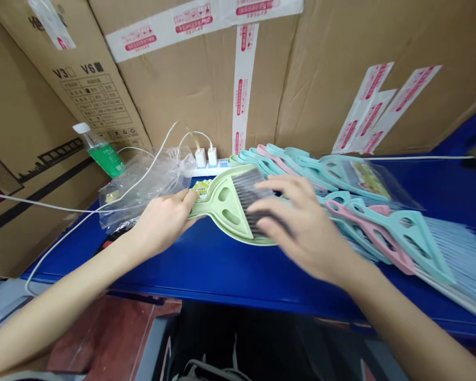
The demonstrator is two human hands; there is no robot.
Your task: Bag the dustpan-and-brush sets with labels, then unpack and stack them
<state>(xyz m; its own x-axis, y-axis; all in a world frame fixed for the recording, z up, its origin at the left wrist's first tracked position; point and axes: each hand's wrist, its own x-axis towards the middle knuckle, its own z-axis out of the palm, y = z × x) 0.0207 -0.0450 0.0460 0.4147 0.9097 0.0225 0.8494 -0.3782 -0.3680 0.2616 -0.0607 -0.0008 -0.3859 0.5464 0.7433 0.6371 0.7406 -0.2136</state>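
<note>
My left hand [168, 219] is closed round the handles of a light green hand brush [229, 205] and a matching green dustpan [218, 182]. The brush lies nested on the dustpan, its grey bristles pointing right, above the blue table. Over those bristles is my right hand [301, 222], slightly blurred, with its fingers apart; whether the fingertips touch the bristles I cannot tell. Right of it lie several small brushes in turquoise and pink, among them a turquoise brush [416, 238] with pale blue bristles and a pink brush [376, 235].
Turquoise dustpans [333, 172] lie piled at the back, beside a clear plastic packet [368, 177]. A crumpled plastic bag [150, 180], a bottle with a green label [105, 156] and white cables are at the left. A power strip [206, 169] stands against large cardboard boxes [198, 84].
</note>
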